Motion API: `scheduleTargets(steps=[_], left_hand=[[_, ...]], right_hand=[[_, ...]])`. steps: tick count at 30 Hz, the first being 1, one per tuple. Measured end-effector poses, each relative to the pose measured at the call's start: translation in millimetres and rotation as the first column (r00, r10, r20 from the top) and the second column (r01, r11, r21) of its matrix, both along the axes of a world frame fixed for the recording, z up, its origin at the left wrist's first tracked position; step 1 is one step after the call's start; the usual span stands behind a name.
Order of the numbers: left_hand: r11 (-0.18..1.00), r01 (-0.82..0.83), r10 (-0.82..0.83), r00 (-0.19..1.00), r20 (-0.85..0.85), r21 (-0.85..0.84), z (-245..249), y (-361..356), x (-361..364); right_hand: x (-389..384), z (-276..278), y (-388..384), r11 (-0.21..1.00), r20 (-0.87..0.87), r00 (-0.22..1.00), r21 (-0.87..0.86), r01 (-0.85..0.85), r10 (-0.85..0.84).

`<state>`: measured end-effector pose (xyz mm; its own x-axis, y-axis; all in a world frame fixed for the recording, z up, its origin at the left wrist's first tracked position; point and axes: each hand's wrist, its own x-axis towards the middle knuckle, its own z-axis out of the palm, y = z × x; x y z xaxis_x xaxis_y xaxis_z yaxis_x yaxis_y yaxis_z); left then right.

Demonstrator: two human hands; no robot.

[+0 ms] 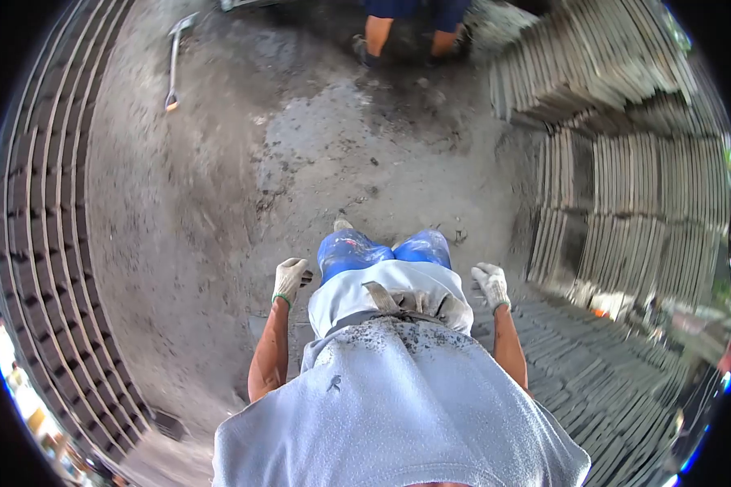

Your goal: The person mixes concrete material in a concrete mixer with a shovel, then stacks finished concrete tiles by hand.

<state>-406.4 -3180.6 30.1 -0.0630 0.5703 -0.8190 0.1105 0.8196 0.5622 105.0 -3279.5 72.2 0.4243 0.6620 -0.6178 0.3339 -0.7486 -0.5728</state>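
Note:
My left hand (290, 280), in a pale work glove with a green cuff edge, hangs beside my left hip with its fingers curled. On the other side, my right hand (490, 286) wears a similar glove and hangs near my right hip, its fingers bent inward. No object shows in either hand, though the palms are hidden. Between them are my blue, stained trousers (351, 250) and a light cloth (357, 294) tied at the waist. The grey shirt (398, 398) has dark specks on it.
A shovel (174, 69) lies on the dirty floor (187, 203) at upper left. Racks (53, 219) with dark blocks line the left side. Stacked grey slabs (625, 174) stand at right, with more rows (601, 365) below. Another person's legs (378, 34) show at the top.

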Motion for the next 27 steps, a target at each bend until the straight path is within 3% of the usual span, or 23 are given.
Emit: scheduleTargets(steps=[1, 5, 6, 9, 14, 20, 21, 22, 24, 25, 27], left_hand=[[0.998, -0.061, 0.061, 0.998, 0.000, 0.031, -2.4, -8.4, -9.4], [0.969, -0.246, 0.246, 0.969, -0.011, -0.022, -3.4, -22.2, -35.8], [0.958, -0.285, 0.285, 0.959, -0.001, -0.016, -7.0, -23.9, -37.1], [0.910, -0.415, 0.414, 0.910, 0.024, 0.024, -17.9, -34.8, -34.3], [0.842, -0.540, 0.538, 0.842, 0.044, 0.023, -34.6, -34.2, -10.7], [0.774, -0.633, 0.633, 0.774, 0.020, 0.007, -62.3, -24.7, 24.5], [0.803, -0.594, 0.593, 0.804, -0.028, -0.041, -47.4, -13.4, 30.1], [0.790, -0.612, 0.612, 0.791, -0.031, -0.031, -48.3, -4.1, 41.4], [0.752, -0.656, 0.654, 0.755, -0.057, -0.063, -45.6, 8.3, 57.2], [0.767, -0.630, 0.625, 0.777, -0.079, -0.121, -25.7, 20.9, 65.3], [0.869, -0.495, 0.491, 0.865, -0.105, -0.016, -48.7, 15.8, 71.8]], right_hand=[[-17.4, 24.8, 27.2, 0.992, -0.060, 0.996, -0.113, 0.062, -0.069], [-43.6, 38.4, 96.3, 0.992, -0.069, 0.996, -0.109, -0.056, 0.048], [-43.4, 35.8, 107.6, 0.987, -0.102, 0.986, -0.087, -0.139, 0.130], [-59.8, 50.1, 148.0, 0.922, 0.026, 0.925, -0.095, -0.374, 0.378], [-44.1, 5.9, 205.5, 0.898, -0.048, 0.902, -0.084, -0.432, 0.429], [-40.5, -20.6, 280.8, 0.863, -0.150, 0.875, -0.153, -0.481, 0.461], [-33.7, -25.7, 292.8, 0.824, -0.157, 0.818, -0.040, -0.565, 0.553], [-30.2, -38.3, 306.7, 0.808, -0.142, 0.808, -0.073, -0.584, 0.571], [-16.1, -52.8, 328.2, 0.845, -0.226, 0.845, -0.130, -0.519, 0.485], [-11.8, -60.9, 334.8, 0.849, -0.209, 0.852, -0.134, -0.511, 0.479], [-1.3, -64.8, 353.7, 0.877, -0.213, 0.881, -0.149, -0.458, 0.423]])
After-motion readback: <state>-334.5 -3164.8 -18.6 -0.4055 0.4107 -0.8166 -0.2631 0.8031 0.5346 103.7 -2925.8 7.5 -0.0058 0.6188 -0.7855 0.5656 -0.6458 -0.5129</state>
